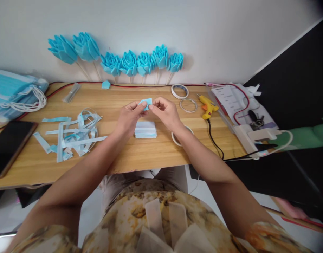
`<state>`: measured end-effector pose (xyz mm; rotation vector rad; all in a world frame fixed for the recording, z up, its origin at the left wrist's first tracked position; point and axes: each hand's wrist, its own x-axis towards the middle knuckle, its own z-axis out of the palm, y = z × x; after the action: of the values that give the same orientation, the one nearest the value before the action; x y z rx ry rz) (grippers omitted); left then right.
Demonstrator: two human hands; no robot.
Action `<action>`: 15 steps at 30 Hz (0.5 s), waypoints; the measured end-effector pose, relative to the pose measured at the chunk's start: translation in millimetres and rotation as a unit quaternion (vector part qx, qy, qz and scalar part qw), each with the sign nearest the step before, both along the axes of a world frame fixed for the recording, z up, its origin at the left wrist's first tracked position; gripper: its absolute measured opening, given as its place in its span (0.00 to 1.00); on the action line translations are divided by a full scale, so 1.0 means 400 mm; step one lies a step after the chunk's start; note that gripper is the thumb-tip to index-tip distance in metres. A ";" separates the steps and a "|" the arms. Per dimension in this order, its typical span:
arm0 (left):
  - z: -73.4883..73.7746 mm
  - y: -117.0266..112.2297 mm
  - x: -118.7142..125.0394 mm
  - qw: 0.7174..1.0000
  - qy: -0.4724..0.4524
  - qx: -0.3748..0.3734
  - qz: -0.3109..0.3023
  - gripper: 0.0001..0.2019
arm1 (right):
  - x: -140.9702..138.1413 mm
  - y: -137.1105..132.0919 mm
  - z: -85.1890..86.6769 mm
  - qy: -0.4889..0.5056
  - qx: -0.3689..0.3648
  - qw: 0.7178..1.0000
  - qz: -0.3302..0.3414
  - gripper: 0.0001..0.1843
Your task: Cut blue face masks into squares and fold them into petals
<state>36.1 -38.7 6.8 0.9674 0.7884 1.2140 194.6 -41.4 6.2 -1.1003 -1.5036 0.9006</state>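
Observation:
Both my hands meet above the middle of the wooden table, pinching a small light-blue piece of mask fabric (147,102) between thumbs and fingers. My left hand (132,114) grips its left side. My right hand (165,110) is closed on its right edge. Just below them lies a neat stack of pale-blue fabric pieces (145,130). A roll of tape (176,139) sits partly hidden under my right forearm. One folded blue petal-like piece (105,84) rests near the wall.
Blue fabric flowers (129,63) on sticks lean against the wall. Cut strips (69,133), a phone (12,147) and a pile of masks (16,93) lie left. To the right are tape rolls (179,91), a yellow glue gun (208,106) with a cord, and a power strip (247,138).

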 end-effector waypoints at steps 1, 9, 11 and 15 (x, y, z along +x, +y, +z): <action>-0.001 0.000 0.001 1.000 0.005 0.001 -0.001 0.10 | 0.000 0.000 0.001 -0.005 0.000 1.000 -0.006 0.13; -0.005 0.002 -0.003 0.999 0.045 0.010 0.015 0.07 | 0.002 -0.002 0.007 0.013 -0.021 1.000 0.007 0.12; -0.005 0.003 -0.005 0.999 0.045 0.008 0.015 0.07 | 0.004 -0.003 0.008 0.022 -0.025 0.999 0.024 0.12; -0.004 0.003 -0.006 0.998 0.057 0.008 0.018 0.07 | 0.008 -0.002 0.008 0.015 -0.024 0.999 0.022 0.14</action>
<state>33.5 -37.6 5.2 1.0458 0.8916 1.2059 198.0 -42.1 9.3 -1.0876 -1.4930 0.9846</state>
